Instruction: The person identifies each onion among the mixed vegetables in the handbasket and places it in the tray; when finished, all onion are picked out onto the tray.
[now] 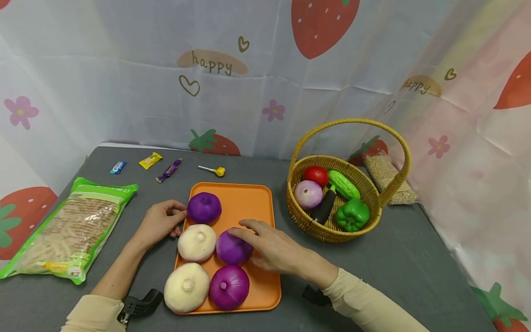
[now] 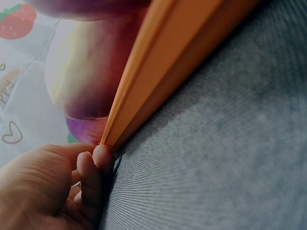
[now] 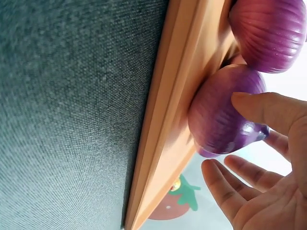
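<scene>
- Orange tray point(image 1: 253, 203) sits on the grey table point(image 1: 415, 258); five onions on it, two white, three purple.
- Right hand point(image 1: 274, 249): fingers straight and relaxed, fingertips resting on the middle purple onion point(image 1: 230, 249); no grip.
- Left hand point(image 1: 159, 221): at the tray's left edge, fingers curled, touching the rim beside the far purple onion point(image 1: 204, 207); cannot tell if it grips.
- Wicker basket point(image 1: 307, 221) of vegetables stands right of the tray; noodle bag point(image 1: 70, 228) lies far left.
</scene>
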`<state>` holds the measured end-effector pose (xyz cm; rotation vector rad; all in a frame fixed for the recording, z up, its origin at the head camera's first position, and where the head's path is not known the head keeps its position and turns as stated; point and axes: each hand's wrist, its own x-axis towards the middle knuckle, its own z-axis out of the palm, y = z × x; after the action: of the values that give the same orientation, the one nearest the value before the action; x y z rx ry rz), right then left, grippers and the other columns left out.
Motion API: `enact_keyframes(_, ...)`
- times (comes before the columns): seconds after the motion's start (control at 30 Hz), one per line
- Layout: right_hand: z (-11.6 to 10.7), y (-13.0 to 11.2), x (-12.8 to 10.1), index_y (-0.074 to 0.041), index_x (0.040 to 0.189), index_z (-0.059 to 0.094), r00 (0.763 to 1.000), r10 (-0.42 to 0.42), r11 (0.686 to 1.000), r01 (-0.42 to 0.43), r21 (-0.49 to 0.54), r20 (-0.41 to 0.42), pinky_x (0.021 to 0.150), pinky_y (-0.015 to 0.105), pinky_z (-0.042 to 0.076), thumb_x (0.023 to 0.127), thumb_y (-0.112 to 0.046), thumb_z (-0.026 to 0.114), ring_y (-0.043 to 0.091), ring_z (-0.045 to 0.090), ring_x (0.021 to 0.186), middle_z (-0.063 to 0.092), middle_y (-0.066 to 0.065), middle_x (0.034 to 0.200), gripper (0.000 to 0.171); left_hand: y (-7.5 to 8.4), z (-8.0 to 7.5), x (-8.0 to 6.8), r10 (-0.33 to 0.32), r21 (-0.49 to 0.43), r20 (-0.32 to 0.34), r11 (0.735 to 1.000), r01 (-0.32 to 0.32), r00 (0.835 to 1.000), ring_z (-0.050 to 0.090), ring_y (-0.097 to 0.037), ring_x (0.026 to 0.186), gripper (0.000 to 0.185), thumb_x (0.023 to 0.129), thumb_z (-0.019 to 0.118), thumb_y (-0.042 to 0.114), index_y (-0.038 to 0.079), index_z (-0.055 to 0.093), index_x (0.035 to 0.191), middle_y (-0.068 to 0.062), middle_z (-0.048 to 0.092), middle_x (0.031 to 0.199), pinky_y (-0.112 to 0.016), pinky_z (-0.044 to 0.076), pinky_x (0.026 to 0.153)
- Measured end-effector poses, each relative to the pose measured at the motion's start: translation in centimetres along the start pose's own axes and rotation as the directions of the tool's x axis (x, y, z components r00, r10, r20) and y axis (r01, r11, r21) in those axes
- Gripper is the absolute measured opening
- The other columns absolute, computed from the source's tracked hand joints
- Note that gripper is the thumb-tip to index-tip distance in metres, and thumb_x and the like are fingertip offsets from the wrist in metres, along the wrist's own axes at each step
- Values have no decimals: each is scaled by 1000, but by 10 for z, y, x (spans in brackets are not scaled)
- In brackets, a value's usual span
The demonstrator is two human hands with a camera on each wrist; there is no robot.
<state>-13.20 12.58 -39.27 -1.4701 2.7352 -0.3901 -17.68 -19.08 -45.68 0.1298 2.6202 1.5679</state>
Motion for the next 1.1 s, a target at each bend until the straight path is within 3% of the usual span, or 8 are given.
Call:
enact_keyframes(0.4, -10, 2, -1, -18, 141, 47, 998, -22, 999, 20, -36, -62, 100, 41, 53, 84, -10, 70, 30, 58, 123, 54, 16, 137, 62, 1, -1, -1, 7, -2, -2, 1000, -7, 1000, 62, -11, 51, 24, 96, 59, 14, -4, 62, 111, -13, 67, 82, -27, 55, 49)
enact_keyframes(0.6, -32, 16, -5, -15, 135, 55, 985, 26, 994, -43, -100, -170, 96, 40, 55, 84, -13, 72, 28, 59, 122, 55, 14, 137, 54, 3, -2, -2, 11, 4, -2, 1000, -11, 1000, 62, -10, 51, 26, 96, 59, 15, -5, 62, 112, -13, 67, 82, -26, 55, 49)
enact_keyframes(0.73, -51, 33, -11, -12, 131, 59, 954, 79, 985, -118, -122, -289, 99, 41, 53, 84, -13, 72, 27, 60, 119, 58, 12, 133, 48, 5, -2, -2, 14, 6, -1, 1000, -14, 1000, 62, -10, 51, 26, 96, 59, 16, -4, 62, 112, -13, 68, 83, -27, 55, 49)
enact_keyframes(0.9, -67, 64, -20, -7, 129, 60, 891, 187, 965, -245, -92, -414, 97, 47, 52, 86, -10, 68, 31, 58, 118, 59, 16, 131, 43, 3, -2, -1, 21, 5, 0, 1000, -21, 1000, 62, -11, 52, 26, 96, 59, 15, -4, 62, 112, -13, 68, 83, -27, 55, 50)
enact_keyframes(1.0, -68, 83, -26, -5, 131, 58, 857, 264, 943, -326, -68, -443, 99, 52, 49, 86, -9, 66, 35, 55, 120, 57, 19, 132, 46, 2, -1, -1, 22, 7, -1, 1000, -22, 1000, 62, -11, 52, 25, 96, 58, 15, -4, 62, 112, -13, 68, 84, -27, 55, 50)
enact_keyframes(1.1, -66, 98, -31, -3, 134, 55, 837, 345, 912, -406, -60, -424, 104, 55, 44, 86, -10, 66, 39, 52, 124, 53, 23, 135, 51, 0, 0, -1, 17, 10, 0, 1000, -17, 1000, 62, -11, 52, 24, 96, 58, 14, -4, 62, 112, -14, 68, 84, -28, 55, 50)
